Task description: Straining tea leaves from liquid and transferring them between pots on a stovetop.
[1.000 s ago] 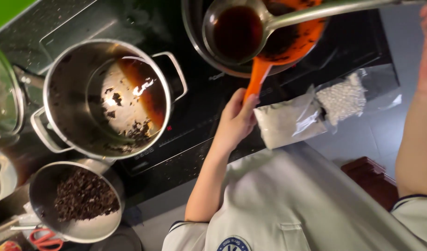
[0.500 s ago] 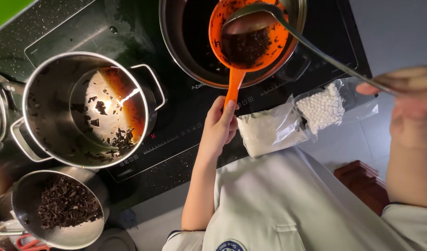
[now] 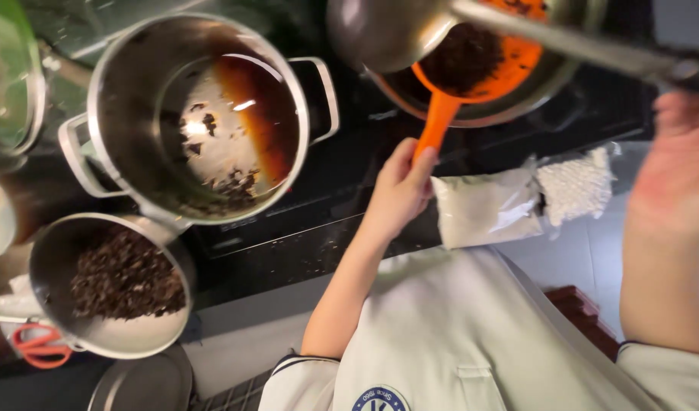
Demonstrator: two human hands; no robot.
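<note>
Nearest me, my left hand is wrapped around the handle of the orange strainer, holding it over the far pot on the black hob. My right hand is blurred at the edge of view, level with the long steel handle of the ladle, and I cannot tell whether it grips that handle or just lies near it. The ladle's bowl hangs just above the strainer, which is full of dark wet leaves. If I tilt the strainer, leaves and hot liquid could slop past the rim onto the hob or my hand. The bags of white grains lie just beside my wrist, close enough for a drip or an elbow to catch them. To my left stand a bowl of spent leaves and a big pot with a little brown liquid.
</note>
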